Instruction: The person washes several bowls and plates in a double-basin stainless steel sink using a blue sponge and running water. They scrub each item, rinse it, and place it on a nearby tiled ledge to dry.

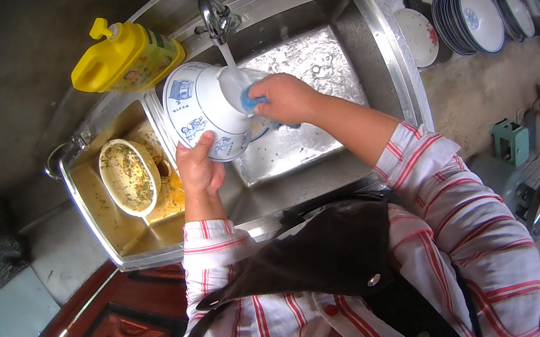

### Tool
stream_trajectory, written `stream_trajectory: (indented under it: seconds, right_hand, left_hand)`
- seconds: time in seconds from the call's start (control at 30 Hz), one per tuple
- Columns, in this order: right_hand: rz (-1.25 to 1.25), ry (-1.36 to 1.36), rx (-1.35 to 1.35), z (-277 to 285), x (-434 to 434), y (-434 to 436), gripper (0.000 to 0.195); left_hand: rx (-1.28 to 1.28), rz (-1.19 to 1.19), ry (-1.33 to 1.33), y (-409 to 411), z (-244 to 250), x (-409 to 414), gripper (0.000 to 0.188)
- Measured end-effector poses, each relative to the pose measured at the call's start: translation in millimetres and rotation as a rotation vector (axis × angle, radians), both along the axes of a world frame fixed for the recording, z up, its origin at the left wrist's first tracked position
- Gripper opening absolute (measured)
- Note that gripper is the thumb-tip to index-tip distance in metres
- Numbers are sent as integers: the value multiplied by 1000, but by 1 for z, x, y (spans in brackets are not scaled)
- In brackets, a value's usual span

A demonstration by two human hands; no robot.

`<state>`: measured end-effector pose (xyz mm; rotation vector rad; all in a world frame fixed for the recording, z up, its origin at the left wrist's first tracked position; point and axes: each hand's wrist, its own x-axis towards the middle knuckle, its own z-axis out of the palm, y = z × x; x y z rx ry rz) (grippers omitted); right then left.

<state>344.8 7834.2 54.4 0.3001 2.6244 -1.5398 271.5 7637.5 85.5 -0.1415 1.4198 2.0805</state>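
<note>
My left hand (200, 168) grips the rim of a large white bowl with blue drawings (205, 112), tilted on its side over the double sink. My right hand (285, 97) presses a blue scrubber (253, 98) against the bowl's base. Water runs from the metal faucet (214, 20) onto the bowl near the scrubber. Beneath my hands, a square metal basin (310, 73) with water in it stands in the right sink compartment. Part of another dish shows behind the bowl, mostly hidden.
A yellow pump bottle (128, 58) stands at the sink's back left. The left compartment holds a white strainer basket (129, 177) with food scraps. Stacked blue-rimmed bowls (478, 18) and a floral plate (417, 37) are at the right. A green metal object (510, 141) sits lower right.
</note>
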Motion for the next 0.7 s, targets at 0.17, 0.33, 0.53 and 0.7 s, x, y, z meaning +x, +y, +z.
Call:
stream_trajectory:
  seconds: [0.17, 0.33, 0.53, 0.7]
  right_hand:
    - [-234, 162, -61, -5, -13, -3, 25]
    - [-232, 98, 125, -7, -7, 2, 24]
    - [-364, 150, -132, -9, 4, -29, 26]
    - [-484, 309, -52, 5, 2, -39, 22]
  left_hand:
    - [-96, -72, 21, -1, 3, -1, 41]
    - [-15, -12, 33, 9, 11, -4, 41]
    - [-214, -14, 26, 16, 3, 1, 38]
    - [-29, 151, 73, 35, -10, 6, 33]
